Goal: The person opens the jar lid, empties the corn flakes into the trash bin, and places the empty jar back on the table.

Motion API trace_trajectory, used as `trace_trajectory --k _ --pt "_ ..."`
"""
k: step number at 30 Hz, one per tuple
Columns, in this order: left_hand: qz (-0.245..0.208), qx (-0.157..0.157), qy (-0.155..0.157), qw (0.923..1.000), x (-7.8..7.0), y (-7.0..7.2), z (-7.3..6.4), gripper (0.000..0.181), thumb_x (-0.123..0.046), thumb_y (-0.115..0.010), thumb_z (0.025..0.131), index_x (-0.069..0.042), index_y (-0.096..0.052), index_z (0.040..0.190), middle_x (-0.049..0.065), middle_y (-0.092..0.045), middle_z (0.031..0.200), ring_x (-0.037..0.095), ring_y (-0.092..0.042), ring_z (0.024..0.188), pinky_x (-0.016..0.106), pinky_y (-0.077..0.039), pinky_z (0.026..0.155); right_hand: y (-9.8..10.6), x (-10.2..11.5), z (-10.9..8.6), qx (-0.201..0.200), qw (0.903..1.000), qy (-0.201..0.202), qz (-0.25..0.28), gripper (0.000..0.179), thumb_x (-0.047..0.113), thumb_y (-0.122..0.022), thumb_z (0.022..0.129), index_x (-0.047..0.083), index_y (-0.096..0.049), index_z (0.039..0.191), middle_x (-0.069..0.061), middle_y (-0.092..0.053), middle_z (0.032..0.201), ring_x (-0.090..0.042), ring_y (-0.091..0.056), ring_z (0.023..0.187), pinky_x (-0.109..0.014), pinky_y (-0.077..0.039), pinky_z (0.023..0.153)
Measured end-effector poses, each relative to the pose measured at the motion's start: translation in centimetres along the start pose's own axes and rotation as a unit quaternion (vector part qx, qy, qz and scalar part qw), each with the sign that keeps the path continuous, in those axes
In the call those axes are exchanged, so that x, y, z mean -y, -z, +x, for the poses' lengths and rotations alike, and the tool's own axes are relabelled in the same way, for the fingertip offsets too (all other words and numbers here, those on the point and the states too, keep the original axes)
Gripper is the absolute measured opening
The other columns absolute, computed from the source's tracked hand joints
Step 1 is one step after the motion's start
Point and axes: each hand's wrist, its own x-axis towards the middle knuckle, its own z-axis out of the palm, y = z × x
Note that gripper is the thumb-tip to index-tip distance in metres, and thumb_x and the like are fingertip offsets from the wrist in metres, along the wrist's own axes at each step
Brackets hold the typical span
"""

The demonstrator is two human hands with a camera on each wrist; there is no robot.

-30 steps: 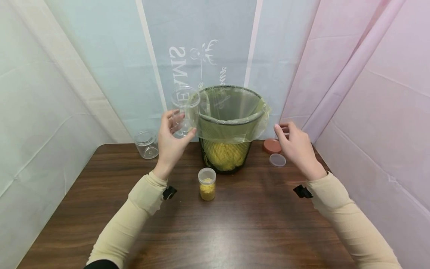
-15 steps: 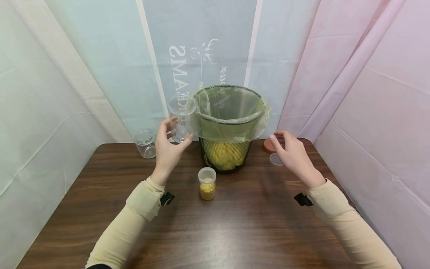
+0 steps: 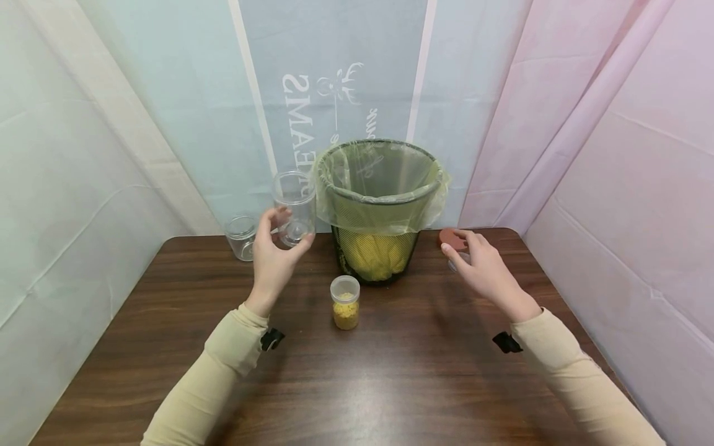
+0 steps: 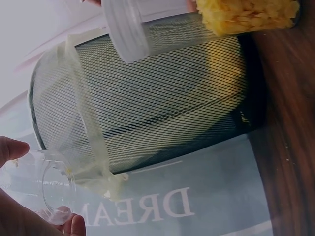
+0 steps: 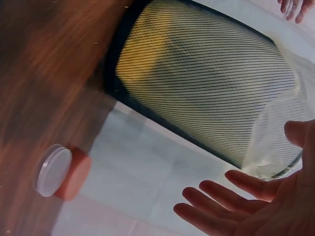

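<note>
My left hand [image 3: 273, 263] grips a clear plastic jar [image 3: 294, 207] between thumb and fingers, raised left of the wastebasket. In the left wrist view a few yellow specks show inside this see-through jar [image 4: 37, 184]. My right hand [image 3: 485, 269] is held over the lids, with nothing in its grasp; its fingers spread loosely in the right wrist view. Below it lie a reddish-brown lid [image 3: 449, 238] and a translucent lid [image 5: 54, 171], side by side on the table and partly covered by the fingers in the head view.
A black mesh wastebasket [image 3: 334, 248] with a pale yellow liner stands at the back, yellow contents low inside. In front of it is a jar of yellow flakes [image 3: 345, 305]. Another clear jar [image 3: 241, 238] stands at the back left of the wooden table [image 3: 357, 384]. Curtains enclose the sides.
My left hand has come down and a little left with the jar, away from the wastebasket rim. The right hand has sunk and drifted left, over the lids.
</note>
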Motion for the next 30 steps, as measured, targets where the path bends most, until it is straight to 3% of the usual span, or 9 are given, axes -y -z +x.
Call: trace_trajectory --k 4,11,14,15,22,30 --pt "0.015 -0.001 0.009 0.9998 0.3 0.4 -0.4 0.057 -0.009 -0.08 0.071 -0.006 -0.052 0.121 0.011 -0.059 0.12 0.02 -0.053 0.108 0.03 -0.044 0.088 -0.7 -1.0 -0.1 0.009 0.9999 0.01 -0.007 0.069 0.051 -0.043 0.096 0.002 -0.032 0.144 -0.025 -0.037 0.143 -0.043 -0.039 0.128 -0.059 -0.035 0.1" --pt "0.036 0.004 0.011 0.9993 -2.0 1.3 -1.4 0.054 -0.001 -0.077 0.072 0.004 -0.051 0.119 0.021 -0.057 0.115 0.031 -0.052 0.103 0.036 -0.041 0.086 -1.9 -2.3 -0.4 0.024 0.9983 0.044 -0.028 0.068 0.046 -0.048 0.096 -0.003 -0.033 0.141 -0.029 -0.036 0.14 -0.047 -0.033 0.129 -0.06 -0.03 0.103" --pt "0.047 0.003 0.017 0.9988 -1.8 1.5 -1.7 0.053 -0.001 -0.077 0.071 0.004 -0.051 0.117 0.021 -0.057 0.111 0.033 -0.054 0.1 0.039 -0.043 0.084 -2.4 -2.8 -0.6 0.035 0.9972 0.058 -0.033 0.07 0.046 -0.049 0.096 -0.002 -0.031 0.143 -0.026 -0.035 0.143 -0.046 -0.031 0.132 -0.06 -0.029 0.104" --pt "0.05 0.002 0.018 0.9986 -1.6 1.6 -1.8 0.052 0.0 -0.077 0.071 0.004 -0.051 0.116 0.021 -0.057 0.109 0.032 -0.054 0.099 0.04 -0.043 0.084 -2.6 -3.0 -0.6 0.039 0.9967 0.061 -0.036 0.071 0.047 -0.049 0.095 -0.001 -0.03 0.144 -0.025 -0.034 0.145 -0.046 -0.03 0.133 -0.06 -0.028 0.104" --pt "0.075 -0.001 0.02 0.997 3.3 2.2 -1.8 0.057 -0.013 -0.081 0.069 -0.01 -0.054 0.118 0.009 -0.061 0.109 0.022 -0.057 0.1 0.038 -0.045 0.09 -3.4 -3.5 -1.2 0.062 0.9942 0.07 -0.052 0.078 0.051 -0.05 0.094 0.0 -0.024 0.148 -0.024 -0.025 0.151 -0.044 -0.022 0.138 -0.06 -0.025 0.107" --pt "0.104 0.0 0.042 0.9937 4.2 3.1 -2.2 0.061 -0.016 -0.083 0.068 -0.017 -0.056 0.122 0.003 -0.063 0.112 0.022 -0.061 0.099 0.042 -0.051 0.079 -4.5 -4.3 -1.5 0.035 0.9893 0.109 -0.091 0.078 0.048 -0.055 0.092 -0.001 -0.029 0.146 -0.025 -0.026 0.15 -0.046 -0.026 0.136 -0.059 -0.027 0.107"
